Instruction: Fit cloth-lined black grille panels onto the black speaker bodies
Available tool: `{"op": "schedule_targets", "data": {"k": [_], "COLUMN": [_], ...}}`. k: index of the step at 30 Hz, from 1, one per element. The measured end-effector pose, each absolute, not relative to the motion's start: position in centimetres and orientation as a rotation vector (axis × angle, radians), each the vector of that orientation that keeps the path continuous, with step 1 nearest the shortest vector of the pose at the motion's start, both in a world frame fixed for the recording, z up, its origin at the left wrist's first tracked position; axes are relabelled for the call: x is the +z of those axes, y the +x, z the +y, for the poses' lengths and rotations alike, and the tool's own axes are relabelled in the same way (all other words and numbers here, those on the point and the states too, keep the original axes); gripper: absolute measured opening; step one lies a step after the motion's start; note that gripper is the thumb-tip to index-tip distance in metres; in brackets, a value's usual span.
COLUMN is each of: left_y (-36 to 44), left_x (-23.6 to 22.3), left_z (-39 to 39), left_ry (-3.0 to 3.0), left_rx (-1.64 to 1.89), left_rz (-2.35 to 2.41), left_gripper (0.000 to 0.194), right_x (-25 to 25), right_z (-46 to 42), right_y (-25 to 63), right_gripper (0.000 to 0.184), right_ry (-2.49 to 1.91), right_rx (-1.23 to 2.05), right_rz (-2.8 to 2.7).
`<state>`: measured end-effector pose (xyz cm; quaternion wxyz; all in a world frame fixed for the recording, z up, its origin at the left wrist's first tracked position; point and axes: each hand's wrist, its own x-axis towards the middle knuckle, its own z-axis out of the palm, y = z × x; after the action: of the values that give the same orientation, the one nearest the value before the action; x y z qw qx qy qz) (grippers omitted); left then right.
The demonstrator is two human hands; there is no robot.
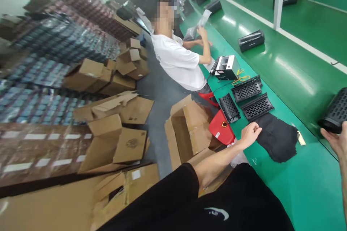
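Black fabric [275, 137] lies flat on the green workbench [306, 187], with the left hand [249, 134] resting at its edge, fingers close together and slightly curled, holding nothing. The right hand [336, 140], at the frame's edge, has its fingers loosely apart and sits just beside a black cylindrical speaker [334, 110], apparently not gripping it. Three black grille panels [251, 88] and a red shell [221, 128] lie near the fabric. An open cardboard carton [188, 130] stands beside the bench; its contents are hard to make out, though it looks unfilled from this tilted view. Further along, a co-worker in a white T-shirt [177, 59] holds a clear plastic bag [197, 25]. Shrink-wrapped stacks of boxes [46, 104] line the far wall.
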<state>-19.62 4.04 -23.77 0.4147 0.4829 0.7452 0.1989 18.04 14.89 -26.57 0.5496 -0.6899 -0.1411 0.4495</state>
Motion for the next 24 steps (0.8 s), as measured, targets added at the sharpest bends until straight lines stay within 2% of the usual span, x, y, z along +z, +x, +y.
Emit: {"op": "schedule_targets", "data": {"k": [4,8,12,15,19,24], "left_y": [-20.4,-20.7,-20.7,-21.0,-21.6,-21.6], "left_x": [-24.6,-25.2,-27.8,-28.9,-26.9,-23.7], "left_z": [4.3,5.0,5.9,6.5,6.5,6.8], "left_ry": [1.455,1.494,1.617,1.7,1.773,1.786], "left_rx": [0.325,0.302,0.272,0.249,0.266,0.37], "left_rz": [1.935,1.859,1.797,1.783,1.776,1.723], "left_gripper": [0.018,0.02,0.023,0.024,0.023,0.022], "right_x": [-25.9,-25.4,-26.8,-25.9,-22.9,-22.2], "right_z": [10.1,-1.3,-12.5,-19.1,-24.4,-25.9], "right_y": [17.0,13.2,11.5,13.0,16.2,19.4], "right_gripper": [0.036,0.051,0.059,0.055,0.05,0.043], "right_ry": [-1.918,-1.968,-2.141,-2.255,-2.414,-2.588], "right_rx": [0.913,0.934,0.654,0.346,0.001,-0.088], "right_rz": [-0.24,-0.319,-0.201,-0.048,0.049,-0.026]}}
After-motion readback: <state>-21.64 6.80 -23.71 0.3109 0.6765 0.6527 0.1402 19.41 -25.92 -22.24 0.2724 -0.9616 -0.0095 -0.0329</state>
